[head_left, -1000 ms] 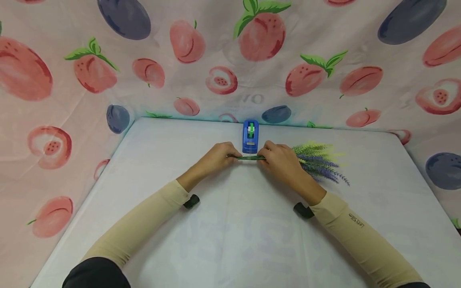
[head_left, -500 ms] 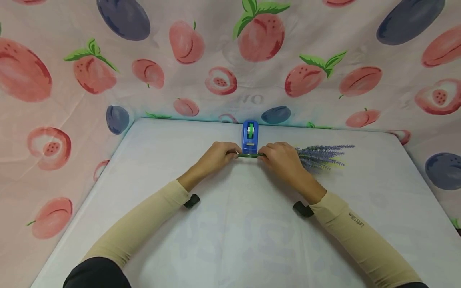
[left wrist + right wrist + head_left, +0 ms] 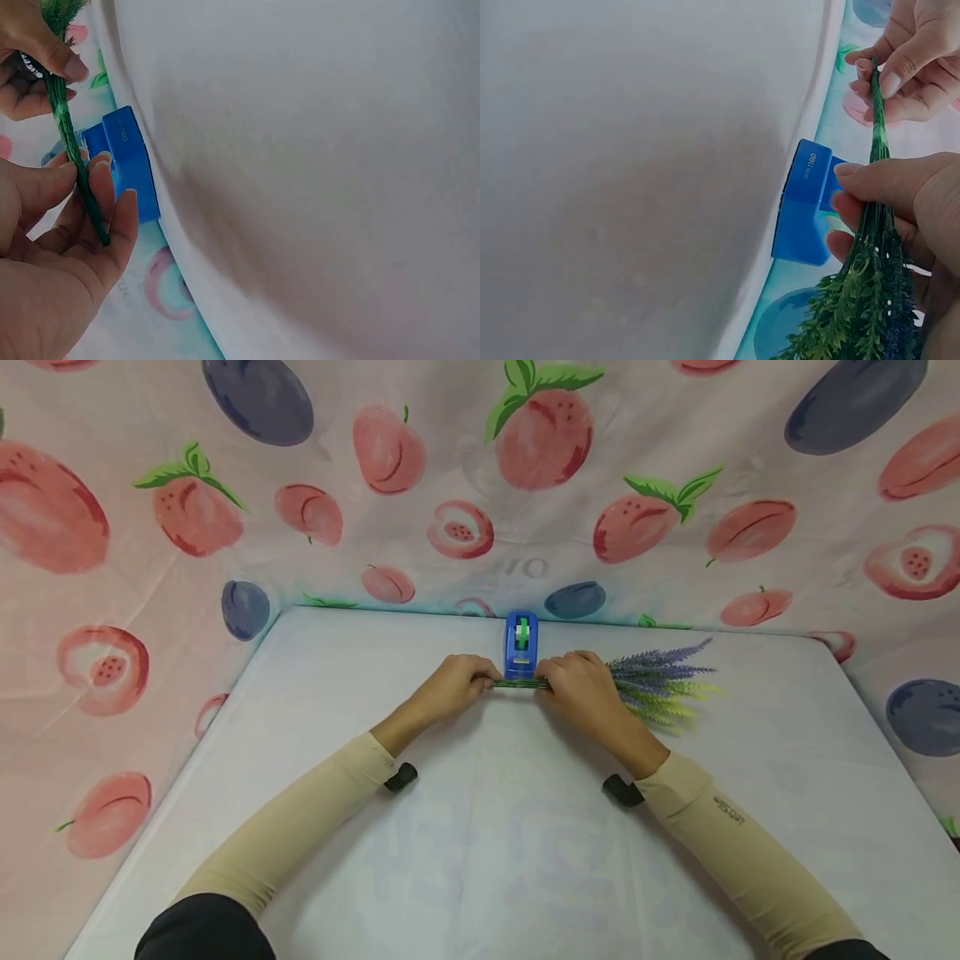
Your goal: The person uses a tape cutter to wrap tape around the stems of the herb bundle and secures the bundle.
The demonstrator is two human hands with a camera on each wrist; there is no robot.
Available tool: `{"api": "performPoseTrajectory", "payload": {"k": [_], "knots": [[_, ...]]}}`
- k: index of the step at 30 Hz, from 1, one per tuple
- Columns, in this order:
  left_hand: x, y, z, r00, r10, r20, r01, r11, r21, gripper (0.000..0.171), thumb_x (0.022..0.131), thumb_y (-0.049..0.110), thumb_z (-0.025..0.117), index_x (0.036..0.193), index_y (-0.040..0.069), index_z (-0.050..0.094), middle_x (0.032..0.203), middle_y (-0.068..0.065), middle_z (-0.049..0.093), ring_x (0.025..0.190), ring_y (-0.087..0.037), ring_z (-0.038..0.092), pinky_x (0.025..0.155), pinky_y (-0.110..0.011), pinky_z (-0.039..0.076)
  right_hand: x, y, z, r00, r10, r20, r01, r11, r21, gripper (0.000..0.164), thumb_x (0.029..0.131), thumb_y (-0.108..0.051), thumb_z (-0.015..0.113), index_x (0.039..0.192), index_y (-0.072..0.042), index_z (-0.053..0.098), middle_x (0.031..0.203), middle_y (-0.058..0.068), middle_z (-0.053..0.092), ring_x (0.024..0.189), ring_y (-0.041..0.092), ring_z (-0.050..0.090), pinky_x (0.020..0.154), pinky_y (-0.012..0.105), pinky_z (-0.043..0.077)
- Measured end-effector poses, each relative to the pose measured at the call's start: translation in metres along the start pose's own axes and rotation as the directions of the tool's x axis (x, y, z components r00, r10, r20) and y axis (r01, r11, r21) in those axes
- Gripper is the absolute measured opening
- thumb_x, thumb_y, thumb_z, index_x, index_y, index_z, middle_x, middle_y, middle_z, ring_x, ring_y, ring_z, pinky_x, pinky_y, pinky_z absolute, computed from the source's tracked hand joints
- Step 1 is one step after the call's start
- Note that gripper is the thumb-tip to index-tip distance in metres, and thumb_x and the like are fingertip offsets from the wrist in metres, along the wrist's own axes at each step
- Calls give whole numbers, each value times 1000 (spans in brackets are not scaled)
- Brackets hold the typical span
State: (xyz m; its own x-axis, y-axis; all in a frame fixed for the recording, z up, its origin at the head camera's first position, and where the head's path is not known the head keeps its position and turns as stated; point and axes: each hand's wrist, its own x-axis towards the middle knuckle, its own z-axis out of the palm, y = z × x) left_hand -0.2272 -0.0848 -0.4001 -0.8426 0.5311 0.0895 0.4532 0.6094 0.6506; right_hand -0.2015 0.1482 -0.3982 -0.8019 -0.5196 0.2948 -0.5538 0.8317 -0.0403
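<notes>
A bunch of artificial lavender (image 3: 660, 672), with purple and yellow-green spikes, lies horizontally across both hands, its heads to the right. My left hand (image 3: 456, 681) pinches the stem ends between thumb and fingers. Nearer the flower heads, my right hand (image 3: 583, 689) grips the green stems (image 3: 877, 165). Just beyond the bare stretch of stems is a blue tape dispenser (image 3: 521, 647) with a green core. A pale, shiny band (image 3: 880, 135), looking like clear tape, wraps the stems between the hands. Whether tape still runs from dispenser to stems is too small to tell.
The white-covered table (image 3: 480, 827) spreads in front of the arms. Behind it and to the left hangs a fruit-print cloth (image 3: 315, 560), close behind the dispenser. Dark wrist-worn cameras (image 3: 401, 777) sit under both forearms.
The bunch has turned about its length: the yellow-green spikes were at the far side and are now nearest. The stems moved up to the dispenser's front. My right hand shifted slightly left.
</notes>
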Motion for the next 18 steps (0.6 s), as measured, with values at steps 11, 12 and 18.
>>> {"api": "performPoseTrajectory", "payload": {"k": [11, 12, 18], "knots": [[2, -2, 0, 999, 46, 0, -46, 996, 82, 20, 95, 0, 67, 113, 0, 77, 101, -14, 69, 96, -23, 64, 87, -34, 54, -2, 4, 3, 1000, -11, -2, 11, 1000, 6, 17, 90, -19, 79, 104, -9, 80, 95, 8, 69, 89, 27, 69, 105, 57, 45], [2, -2, 0, 998, 55, -5, -54, 995, 89, 20, 96, -1, 66, 112, 0, 77, 100, -14, 69, 96, -23, 64, 86, -34, 54, -2, 4, 3, 1000, -12, -7, 12, 1000, 10, 18, 90, -19, 79, 105, -9, 80, 95, 8, 68, 89, 26, 68, 105, 57, 45], [4, -2, 1, 998, 56, -16, -54, 994, 98, 22, 97, -3, 63, 113, 0, 77, 100, -13, 71, 96, -22, 66, 87, -34, 55, 0, 7, 4, 998, -11, -56, 12, 1000, 19, 20, 88, -18, 82, 103, -6, 79, 93, 9, 72, 87, 27, 70, 102, 52, 48]]}}
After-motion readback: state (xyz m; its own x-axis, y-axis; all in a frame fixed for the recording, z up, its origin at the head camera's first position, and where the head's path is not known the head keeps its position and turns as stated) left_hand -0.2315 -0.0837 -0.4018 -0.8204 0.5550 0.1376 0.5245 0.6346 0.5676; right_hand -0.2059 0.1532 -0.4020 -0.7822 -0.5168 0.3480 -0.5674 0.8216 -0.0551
